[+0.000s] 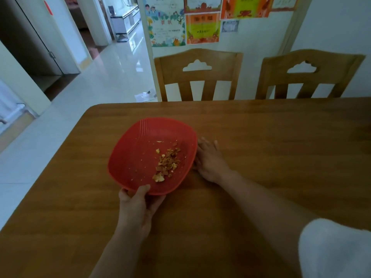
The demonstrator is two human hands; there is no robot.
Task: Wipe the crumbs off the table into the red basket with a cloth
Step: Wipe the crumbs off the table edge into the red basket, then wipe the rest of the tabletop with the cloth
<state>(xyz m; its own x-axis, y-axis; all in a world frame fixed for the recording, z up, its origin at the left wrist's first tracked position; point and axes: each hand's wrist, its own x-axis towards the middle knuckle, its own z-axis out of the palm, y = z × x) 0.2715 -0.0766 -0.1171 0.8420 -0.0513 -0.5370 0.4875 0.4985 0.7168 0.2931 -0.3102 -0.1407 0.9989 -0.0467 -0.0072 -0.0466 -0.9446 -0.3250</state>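
We are gripping the near rim of the red basket with our left hand, thumb curled over the edge, fingers underneath. The basket is sitting tilted on the wooden surface, crumbs lying inside. Our right hand is resting flat beside the basket's right rim, fingers straight and slightly spread.

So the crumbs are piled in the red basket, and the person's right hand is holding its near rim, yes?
Not quite: the head view shows the left hand holding the red basket by its near rim. The right hand lies flat on the table beside it. The crumbs are indeed piled inside.
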